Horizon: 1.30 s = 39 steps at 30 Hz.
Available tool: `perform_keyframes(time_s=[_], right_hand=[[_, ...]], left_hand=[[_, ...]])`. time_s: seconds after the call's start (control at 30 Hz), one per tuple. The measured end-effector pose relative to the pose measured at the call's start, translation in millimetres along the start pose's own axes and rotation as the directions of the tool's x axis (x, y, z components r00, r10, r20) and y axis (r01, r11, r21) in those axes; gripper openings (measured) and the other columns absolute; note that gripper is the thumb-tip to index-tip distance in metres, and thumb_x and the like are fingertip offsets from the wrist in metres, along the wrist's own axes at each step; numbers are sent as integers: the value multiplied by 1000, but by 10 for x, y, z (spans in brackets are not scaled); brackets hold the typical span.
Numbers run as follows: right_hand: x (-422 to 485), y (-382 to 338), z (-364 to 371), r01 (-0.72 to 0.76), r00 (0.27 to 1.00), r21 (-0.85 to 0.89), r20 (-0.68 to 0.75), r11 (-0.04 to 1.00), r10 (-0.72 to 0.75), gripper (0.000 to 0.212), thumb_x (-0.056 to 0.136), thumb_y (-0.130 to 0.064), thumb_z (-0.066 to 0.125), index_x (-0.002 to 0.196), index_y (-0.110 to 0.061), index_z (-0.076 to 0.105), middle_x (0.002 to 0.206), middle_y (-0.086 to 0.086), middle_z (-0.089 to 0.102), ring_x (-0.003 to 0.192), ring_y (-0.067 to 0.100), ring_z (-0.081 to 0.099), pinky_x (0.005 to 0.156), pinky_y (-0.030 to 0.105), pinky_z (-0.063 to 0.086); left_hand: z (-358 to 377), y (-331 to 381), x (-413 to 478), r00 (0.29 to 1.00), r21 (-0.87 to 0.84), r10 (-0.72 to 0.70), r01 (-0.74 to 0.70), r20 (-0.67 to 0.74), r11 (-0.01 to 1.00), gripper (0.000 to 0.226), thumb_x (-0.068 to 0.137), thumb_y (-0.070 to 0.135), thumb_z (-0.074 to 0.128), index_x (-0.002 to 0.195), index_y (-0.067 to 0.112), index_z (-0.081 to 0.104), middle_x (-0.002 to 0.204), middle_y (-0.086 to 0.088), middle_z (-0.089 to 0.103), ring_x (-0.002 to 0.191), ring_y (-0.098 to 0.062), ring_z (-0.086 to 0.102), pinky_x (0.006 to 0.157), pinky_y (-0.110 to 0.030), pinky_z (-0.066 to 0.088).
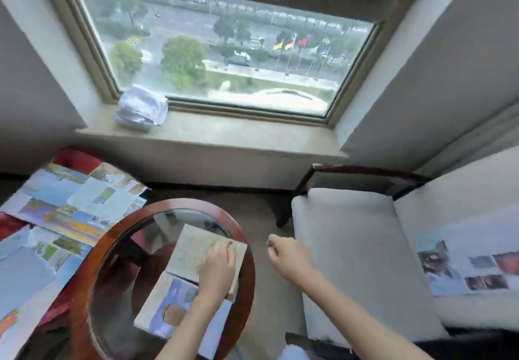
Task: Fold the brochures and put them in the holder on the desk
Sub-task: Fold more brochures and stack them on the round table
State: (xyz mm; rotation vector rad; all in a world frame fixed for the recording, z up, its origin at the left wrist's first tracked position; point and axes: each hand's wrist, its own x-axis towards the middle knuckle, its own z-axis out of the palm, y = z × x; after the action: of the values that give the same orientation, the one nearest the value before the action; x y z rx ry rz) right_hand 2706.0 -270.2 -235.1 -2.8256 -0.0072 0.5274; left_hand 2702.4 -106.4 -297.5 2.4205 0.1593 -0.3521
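A brochure (193, 250) lies on the round glass table (84, 281), its pale upper panel folded toward the blue lower panel (171, 303). My left hand (217, 268) presses flat on the brochure's right side, fingers over the pale panel. My right hand (289, 255) hovers in the air right of the table, fingers curled with nothing in them. Several unfolded brochures (70, 208) lie spread on a red seat at the left. Another brochure (463, 269) rests on the white armchair at the right. No holder is visible.
A white armchair (351, 247) with dark wooden arms stands right of the table. A stone window sill (224, 134) runs behind, with a crumpled white cloth (141, 111) on its left end. Carpet shows between table and chair.
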Motion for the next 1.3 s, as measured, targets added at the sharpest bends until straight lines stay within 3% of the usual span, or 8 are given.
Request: perform_keyframes(time_s=[0.27, 0.5, 0.63, 0.8, 0.9, 1.1, 1.2, 1.3], right_hand=[[-369, 1466, -882, -291, 916, 162, -238, 943, 323, 23, 93, -24, 38, 102, -18, 59, 104, 9, 67, 94, 31, 60, 67, 30, 37], [-975, 3078, -1502, -428, 802, 283, -320, 858, 505, 21, 93, -21, 38, 97, -16, 58, 100, 11, 66, 90, 33, 59, 64, 31, 35], [-1437, 4119, -1821, -480, 681, 454, -347, 751, 645, 21, 93, -22, 40, 97, -14, 59, 95, 11, 67, 89, 33, 61, 68, 34, 45], [-1917, 5242, -1924, -488, 517, 659, -310, 572, 798, 20, 94, -22, 42, 96, -14, 60, 95, 6, 67, 90, 28, 59, 73, 36, 48], [-2144, 5689, -1814, -451, 401, 794, -228, 408, 887, 19, 95, -22, 42, 98, -14, 60, 98, 6, 66, 89, 25, 58, 71, 33, 46], [-2412, 6274, -1600, -278, 211, 954, -53, 112, 976, 20, 94, -12, 46, 101, 3, 57, 107, 18, 64, 94, 29, 57, 78, 34, 41], [-2442, 6451, -1538, -107, 178, 993, 76, -57, 981, 24, 91, -6, 48, 107, 11, 56, 110, 29, 62, 99, 32, 58, 78, 31, 39], [-2394, 6530, -1559, 146, 237, 965, 181, -220, 954, 22, 89, -3, 50, 103, 11, 60, 102, 29, 64, 99, 35, 62, 71, 28, 39]], left_hand=[[333, 1621, 316, 937, 91, 339, -345, 81, 934, 31, 96, 16, 42, 122, 12, 56, 120, -7, 60, 115, -25, 52, 94, -35, 41], [1138, 3142, 172, 851, 74, 495, -512, 173, 856, 29, 96, 21, 38, 117, 17, 58, 116, 0, 61, 110, -21, 55, 88, -34, 44], [1695, 4099, 64, 781, 86, 589, -615, 211, 784, 28, 95, 21, 38, 115, 20, 58, 117, 3, 61, 110, -18, 55, 86, -30, 43], [2385, 5166, -85, 674, 131, 690, -733, 264, 667, 18, 92, 12, 40, 98, 9, 57, 93, -6, 60, 94, -26, 55, 76, -35, 42], [2792, 5641, -195, 628, 112, 712, -769, 315, 629, 16, 91, 10, 38, 87, 7, 53, 85, -9, 56, 88, -29, 52, 68, -35, 37], [3625, 6431, -308, 559, 27, 705, -791, 436, 611, 40, 96, 15, 39, 134, 5, 43, 135, -13, 51, 123, -28, 47, 97, -34, 38], [3980, 6750, -330, 621, 27, 612, -712, 491, 701, 53, 97, 17, 38, 146, 3, 21, 151, -15, 30, 137, -29, 30, 110, -40, 26], [4231, 6996, -301, 673, -39, 530, -600, 515, 799, 59, 97, 18, 37, 148, 2, 12, 155, -16, 19, 142, -30, 21, 113, -39, 22]])
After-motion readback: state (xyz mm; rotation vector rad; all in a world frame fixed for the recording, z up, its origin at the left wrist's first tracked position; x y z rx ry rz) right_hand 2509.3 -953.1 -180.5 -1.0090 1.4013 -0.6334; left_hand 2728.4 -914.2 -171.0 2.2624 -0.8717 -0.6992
